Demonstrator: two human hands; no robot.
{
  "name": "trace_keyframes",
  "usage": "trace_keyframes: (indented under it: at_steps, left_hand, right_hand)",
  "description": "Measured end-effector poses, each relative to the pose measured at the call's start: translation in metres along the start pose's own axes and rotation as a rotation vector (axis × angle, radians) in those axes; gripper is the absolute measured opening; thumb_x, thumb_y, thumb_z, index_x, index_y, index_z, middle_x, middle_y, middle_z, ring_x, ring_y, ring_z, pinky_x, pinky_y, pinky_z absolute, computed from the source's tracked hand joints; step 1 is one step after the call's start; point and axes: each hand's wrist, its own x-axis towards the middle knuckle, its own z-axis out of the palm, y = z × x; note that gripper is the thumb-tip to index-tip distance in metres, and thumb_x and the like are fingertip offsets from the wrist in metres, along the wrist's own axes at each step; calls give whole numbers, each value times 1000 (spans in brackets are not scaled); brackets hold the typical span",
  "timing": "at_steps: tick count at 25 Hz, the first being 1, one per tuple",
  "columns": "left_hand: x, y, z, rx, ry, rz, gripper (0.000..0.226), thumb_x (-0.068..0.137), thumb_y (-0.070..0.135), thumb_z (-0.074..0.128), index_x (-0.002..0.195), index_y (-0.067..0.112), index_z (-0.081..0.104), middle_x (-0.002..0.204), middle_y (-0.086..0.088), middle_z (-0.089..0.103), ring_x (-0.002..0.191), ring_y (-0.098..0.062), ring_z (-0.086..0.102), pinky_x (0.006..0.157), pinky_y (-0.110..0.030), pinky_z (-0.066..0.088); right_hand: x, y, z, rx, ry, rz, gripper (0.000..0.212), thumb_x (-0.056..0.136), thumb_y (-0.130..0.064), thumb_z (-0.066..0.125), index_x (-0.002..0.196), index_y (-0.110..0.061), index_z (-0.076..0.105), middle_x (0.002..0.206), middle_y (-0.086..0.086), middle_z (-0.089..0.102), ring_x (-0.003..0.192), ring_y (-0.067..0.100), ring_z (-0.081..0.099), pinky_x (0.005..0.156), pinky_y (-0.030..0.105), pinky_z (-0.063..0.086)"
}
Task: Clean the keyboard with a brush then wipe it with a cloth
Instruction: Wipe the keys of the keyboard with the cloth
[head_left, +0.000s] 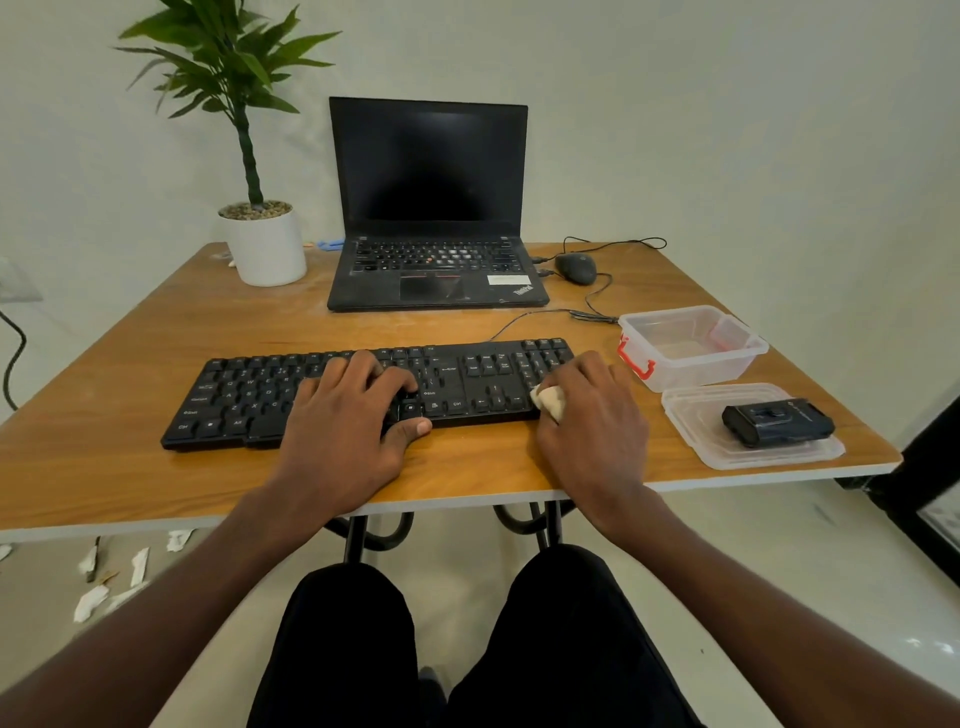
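— Keyboard?
— The black keyboard (363, 395) lies flat on the wooden table (130, 467), in front of the laptop (431, 208).
— Hands?
— The left hand (348, 426) rests on the middle keys, fingers loosely bent. The right hand (592, 410) holds the cloth (549, 401) bunched under curled fingers at the keyboard's right end.

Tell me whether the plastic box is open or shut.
Open. The box has no lid on and looks empty; its lid lies flat on the table in front of it.
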Motion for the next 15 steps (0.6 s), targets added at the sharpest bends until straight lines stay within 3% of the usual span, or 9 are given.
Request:
trace_keyframes:
  at_steps: [2, 6, 8, 13, 15]
  left_hand:
    - [0, 0, 1, -5, -6, 5, 46, 93, 63, 54, 126, 32, 60, 114, 5, 47, 111, -19, 47, 96, -44, 43]
    - [1, -2, 2, -5, -15, 12, 46, 93, 63, 54, 127, 32, 60, 115, 6, 47, 110, -18, 45, 95, -43, 42]
    - [1, -2, 2, 0, -16, 13, 46, 93, 63, 54, 126, 31, 60, 115, 5, 47, 111, -19, 46, 95, -44, 42]
    - [1, -3, 3, 4, -15, 15, 45, 93, 61, 55, 127, 32, 59, 116, 4, 48, 111, -19, 46, 95, -45, 43]
    - [1, -3, 3, 8, -20, 13, 44, 94, 61, 56, 127, 32, 59, 116, 4, 49, 111, -19, 46, 94, -45, 43]
  right_hand:
    - [1, 2, 0, 10, 16, 64, 32, 86, -22, 76, 116, -22, 66, 121, -1, 56, 111, 17, 47, 81, 27, 40]
    - [2, 1, 1, 123, -132, -212, 49, 79, -17, 81, 125, -24, 64, 125, -3, 59, 111, 15, 48, 79, 26, 41]
    - [2, 1, 2, 183, -143, -251, 45, 80, -16, 81, 121, -23, 66, 121, -4, 60, 108, 13, 48, 80, 28, 46]
    - [1, 2, 1, 65, 29, 102, 32, 87, -33, 76, 114, -23, 65, 114, -3, 56, 107, 16, 47, 78, 27, 38]
    - [2, 2, 1, 134, -4, 40, 32, 87, -28, 77, 117, -25, 67, 115, -5, 58, 108, 15, 48, 79, 26, 37]
